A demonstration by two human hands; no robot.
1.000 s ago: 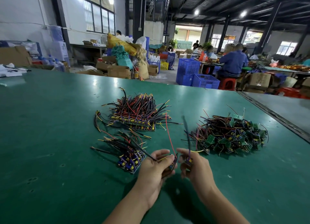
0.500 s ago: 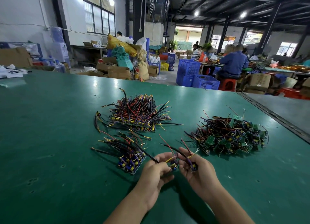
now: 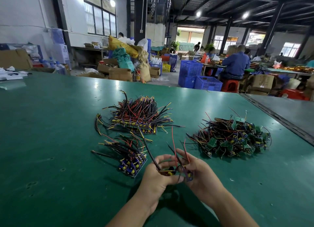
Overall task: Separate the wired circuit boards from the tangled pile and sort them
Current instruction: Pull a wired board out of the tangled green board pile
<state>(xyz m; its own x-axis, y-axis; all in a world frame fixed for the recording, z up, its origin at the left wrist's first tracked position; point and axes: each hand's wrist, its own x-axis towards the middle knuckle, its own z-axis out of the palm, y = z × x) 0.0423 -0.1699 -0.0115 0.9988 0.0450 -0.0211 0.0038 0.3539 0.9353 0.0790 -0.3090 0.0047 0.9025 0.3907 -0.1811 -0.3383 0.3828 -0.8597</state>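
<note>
A tangled pile (image 3: 232, 140) of green circuit boards with red and black wires lies at the right of the green table. Two sorted stacks lie left of it: a large far stack (image 3: 137, 118) and a small near stack (image 3: 130, 160), boards lined up and wires fanned out. My left hand (image 3: 158, 174) grips a wired board (image 3: 168, 172) with yellow parts, its thick black wire sticking up to the left. My right hand (image 3: 198, 174) pinches another small board (image 3: 189, 175), its red and black wires pointing up. Both hands are close together, just right of the small stack.
The green table (image 3: 51, 141) stretches wide to the left and toward me. A seam and a grey table section (image 3: 288, 111) run along the far right. Beyond the far edge stand blue crates (image 3: 200, 77), cardboard boxes and seated workers.
The two boards in my hands have turned, so their wires now stand up higher. My hands have come slightly closer together. The piles have not moved.
</note>
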